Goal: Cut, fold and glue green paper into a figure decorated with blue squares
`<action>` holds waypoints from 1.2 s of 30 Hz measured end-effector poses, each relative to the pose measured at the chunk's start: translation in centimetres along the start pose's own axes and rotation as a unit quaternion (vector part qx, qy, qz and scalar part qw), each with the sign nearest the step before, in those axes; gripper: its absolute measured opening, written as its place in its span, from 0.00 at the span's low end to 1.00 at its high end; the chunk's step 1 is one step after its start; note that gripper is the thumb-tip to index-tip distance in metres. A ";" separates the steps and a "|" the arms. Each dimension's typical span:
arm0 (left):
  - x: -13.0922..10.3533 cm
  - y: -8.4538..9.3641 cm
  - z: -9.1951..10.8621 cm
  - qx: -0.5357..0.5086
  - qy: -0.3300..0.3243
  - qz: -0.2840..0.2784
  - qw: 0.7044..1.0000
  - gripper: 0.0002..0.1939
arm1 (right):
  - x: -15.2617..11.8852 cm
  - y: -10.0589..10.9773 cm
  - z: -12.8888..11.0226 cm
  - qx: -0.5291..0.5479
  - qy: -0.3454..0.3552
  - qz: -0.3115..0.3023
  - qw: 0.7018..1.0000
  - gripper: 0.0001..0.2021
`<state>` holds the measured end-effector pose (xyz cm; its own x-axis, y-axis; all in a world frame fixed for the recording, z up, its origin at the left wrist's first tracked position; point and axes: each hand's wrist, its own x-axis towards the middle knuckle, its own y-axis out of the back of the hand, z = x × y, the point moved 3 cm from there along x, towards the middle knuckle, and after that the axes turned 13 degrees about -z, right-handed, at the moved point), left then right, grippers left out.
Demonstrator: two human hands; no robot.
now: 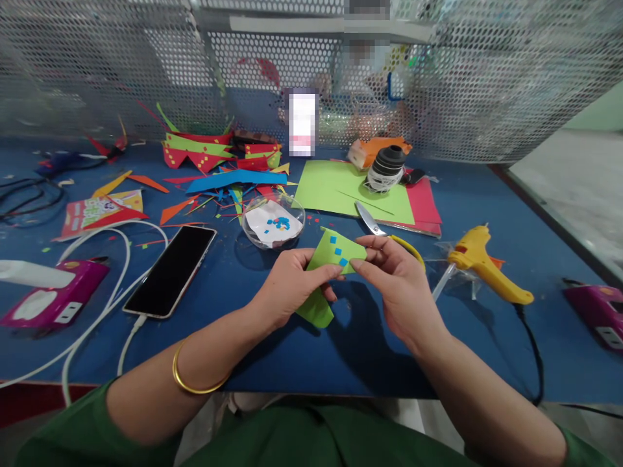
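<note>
A piece of green paper with several small blue squares stuck on it is held between both hands above the table. My left hand pinches its left side, the thumb lying close to the lowest blue square. On the right edge, my right hand grips the paper between thumb and fingers. Part of the green paper hangs below my left fingers. Just behind stands a clear round dish with white paper and loose blue squares in it. Scissors with yellow handles lie behind my right hand.
A yellow glue gun lies at right, its black cord running to the front edge. Left are a phone, white cables and a purple power strip. Behind lie paper scraps, red-green paper masks, green sheets and a twine spool.
</note>
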<state>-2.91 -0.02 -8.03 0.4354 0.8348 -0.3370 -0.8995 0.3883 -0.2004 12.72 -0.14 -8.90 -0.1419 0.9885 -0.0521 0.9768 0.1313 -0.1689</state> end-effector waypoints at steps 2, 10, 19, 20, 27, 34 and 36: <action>0.0 0.1 -0.1 0.004 0.003 0.001 1.000 0.13 | 0.0 0.0 0.0 -0.003 -0.001 -0.001 1.000 0.18; 0.1 -0.1 -0.2 0.003 0.015 0.002 1.000 0.16 | -0.1 -0.1 0.0 -0.014 0.004 -0.004 1.000 0.17; 0.1 -0.1 -0.2 -0.005 0.015 -0.007 1.000 0.13 | -0.1 0.0 -0.1 -0.018 0.006 -0.001 1.000 0.17; 0.1 -0.1 -0.2 -0.002 0.017 -0.005 1.000 0.13 | -0.1 0.1 -0.1 -0.020 0.006 0.000 1.000 0.17; 0.1 -0.2 -0.3 0.003 0.016 0.003 1.000 0.17 | -0.1 0.1 -0.2 -0.033 0.009 -0.002 0.999 0.17; 0.1 -0.1 -0.6 -0.012 0.013 -0.020 1.000 0.13 | -0.1 0.3 -0.2 -0.038 0.011 0.000 0.999 0.17; 0.1 -0.1 -0.6 -0.017 0.009 -0.028 0.999 0.11 | -0.1 0.5 -0.1 -0.041 0.015 0.005 0.999 0.17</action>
<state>-2.70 -0.19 -8.58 0.4859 0.8047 -0.3412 -0.8721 0.4204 -0.2504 13.22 -0.13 -8.87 -0.1280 0.9915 -0.0245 0.9882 0.1254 -0.0880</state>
